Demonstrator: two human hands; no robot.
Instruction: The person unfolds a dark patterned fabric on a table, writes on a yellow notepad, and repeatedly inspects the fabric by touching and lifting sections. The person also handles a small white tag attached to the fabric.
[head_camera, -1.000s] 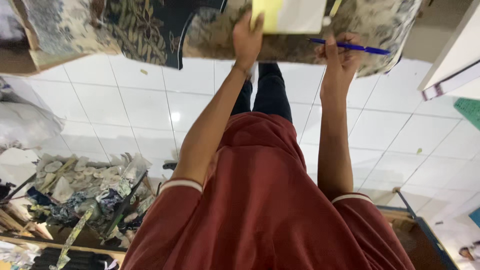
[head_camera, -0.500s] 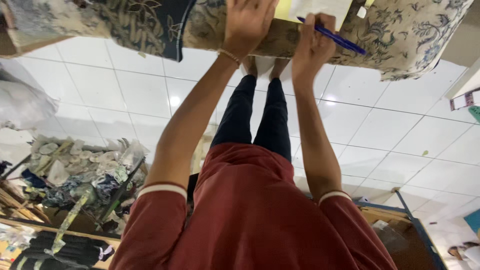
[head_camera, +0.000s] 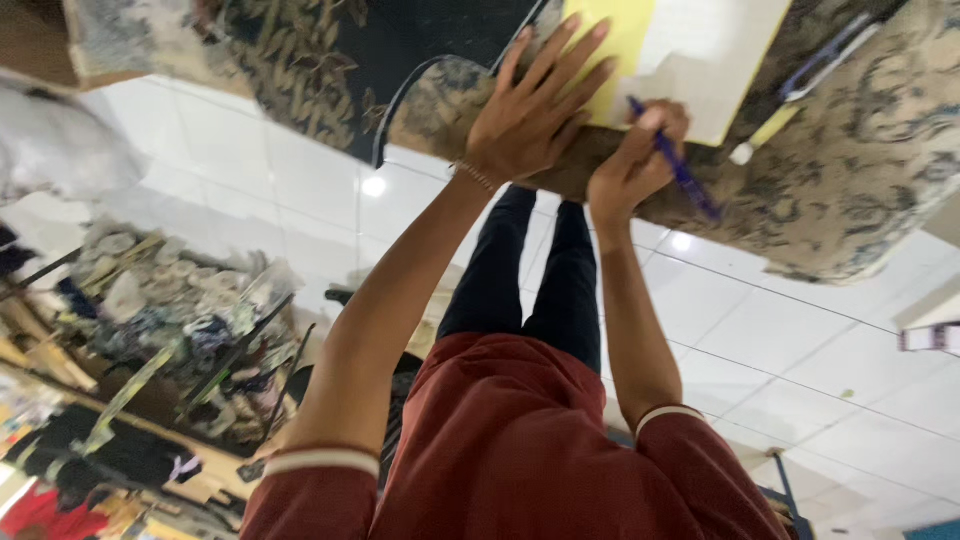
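Yellow paper (head_camera: 622, 40) lay pinned under the flat, open left hand (head_camera: 530, 115) at twelve o'clock while the right hand (head_camera: 632, 165) gripped a blue pen (head_camera: 680, 175), writing on the patterned fabric surface (head_camera: 860, 180).

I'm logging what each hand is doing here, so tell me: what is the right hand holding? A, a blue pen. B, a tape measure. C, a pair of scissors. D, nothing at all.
A: the right hand grips a blue pen with its tip at the edge of the yellow and white paper, while the left hand lies flat, fingers spread, on the paper and the patterned fabric.
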